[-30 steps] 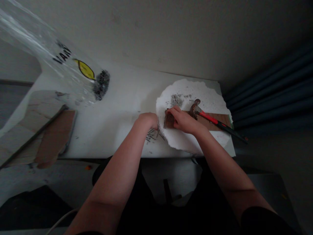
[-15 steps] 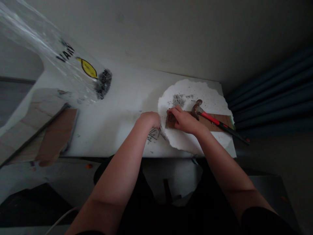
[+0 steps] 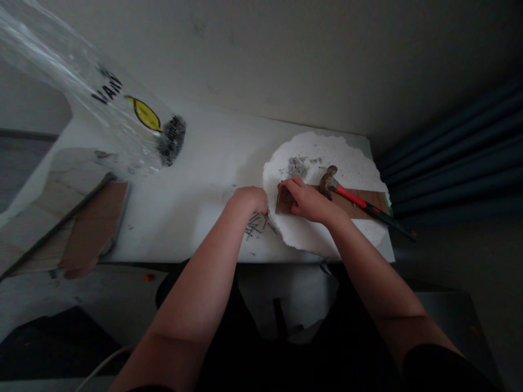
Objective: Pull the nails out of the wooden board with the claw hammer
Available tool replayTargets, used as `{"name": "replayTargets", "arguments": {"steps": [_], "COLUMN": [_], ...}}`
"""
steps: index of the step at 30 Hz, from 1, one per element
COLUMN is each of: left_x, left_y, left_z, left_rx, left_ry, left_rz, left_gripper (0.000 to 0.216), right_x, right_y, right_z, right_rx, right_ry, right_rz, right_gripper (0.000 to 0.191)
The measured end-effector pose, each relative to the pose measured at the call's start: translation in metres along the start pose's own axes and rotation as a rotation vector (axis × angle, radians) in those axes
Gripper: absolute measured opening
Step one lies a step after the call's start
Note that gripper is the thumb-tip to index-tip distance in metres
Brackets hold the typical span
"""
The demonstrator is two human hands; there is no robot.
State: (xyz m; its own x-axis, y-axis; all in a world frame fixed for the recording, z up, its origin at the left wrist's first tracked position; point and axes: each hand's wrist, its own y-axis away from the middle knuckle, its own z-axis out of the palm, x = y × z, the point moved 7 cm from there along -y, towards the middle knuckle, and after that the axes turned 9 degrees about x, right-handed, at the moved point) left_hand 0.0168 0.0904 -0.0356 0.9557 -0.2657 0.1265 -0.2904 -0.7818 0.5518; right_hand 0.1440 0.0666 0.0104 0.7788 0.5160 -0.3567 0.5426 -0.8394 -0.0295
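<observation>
My left hand [image 3: 247, 200] is curled shut on the white table [image 3: 192, 190], right above a small heap of loose nails [image 3: 255, 224]; what it holds is hidden. My right hand [image 3: 307, 200] is closed, pressing on the left end of a brown wooden strip [image 3: 359, 202]. The strip lies across a round white foam slab [image 3: 322, 158]. A rusty hammer with a red and black handle [image 3: 359, 201] rests on the strip, just right of my right hand.
A clear plastic bag [image 3: 102, 103] with a dark clump of nails [image 3: 171, 139] in it lies at the back left. Wooden boards [image 3: 81, 223] overhang the table's left front edge. Dark blue curtains [image 3: 453, 158] hang at the right.
Hardly anything differs. Both hands stay in the same place; only the camera has drifted slightly.
</observation>
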Motion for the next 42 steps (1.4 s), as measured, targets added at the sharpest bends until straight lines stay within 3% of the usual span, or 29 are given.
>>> {"name": "replayTargets", "arguments": {"steps": [19,30,42], "left_x": [0.001,0.0,0.0], "left_y": [-0.001,-0.001,-0.001], "left_z": [0.003,0.002,0.003], "left_rx": [0.002,0.002,0.001], "left_ry": [-0.026,-0.032,-0.04], "left_rz": [0.027,0.022,0.02], "left_gripper": [0.054,0.052,0.052], "right_x": [0.0,-0.002,-0.009], "right_y": [-0.001,0.002,0.003], "right_z": [-0.001,-0.011,-0.021], "right_rx": [-0.004,0.031,0.009], "right_ry": [-0.012,-0.059,-0.046], "right_rz": [0.019,0.006,0.009], "right_gripper": [0.054,0.063,0.055]}}
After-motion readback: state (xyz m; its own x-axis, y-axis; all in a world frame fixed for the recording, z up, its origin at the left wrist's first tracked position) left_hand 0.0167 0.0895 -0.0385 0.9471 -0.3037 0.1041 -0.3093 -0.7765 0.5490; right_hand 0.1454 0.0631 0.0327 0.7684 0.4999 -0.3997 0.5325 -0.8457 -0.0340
